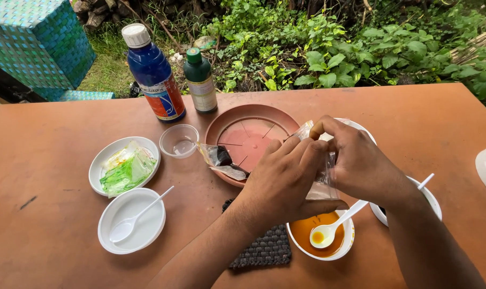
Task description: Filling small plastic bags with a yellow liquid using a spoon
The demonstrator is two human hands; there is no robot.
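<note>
A small clear plastic packet (322,160) is pinched between both hands above the middle of the tabletop (50,160), just over a white bowl of orange liquid (307,231) near the front edge. The left hand (280,179) closes its grip on the packet's side; the right hand (358,160) closes fingers and thumb on its top edge. The packet looks thin, soft and light, likely slippery, and is best taken by its sealed rim. A white plastic spoon (331,227) rests in the orange bowl, which touches a dark woven mat (264,249). Behind the hands sits a round reddish-brown saucer (243,134), with a torn dark sachet (221,160) lying on its left rim. Toward the far edge stand a tall blue bottle (154,72) with white cap and a red-and-blue label, and a shorter dark green bottle (200,80) with a pale label. At left are a small clear cup (180,141), a white dish of green-and-clear wrappers (124,166), and a white bowl holding a spoon (131,220).
</note>
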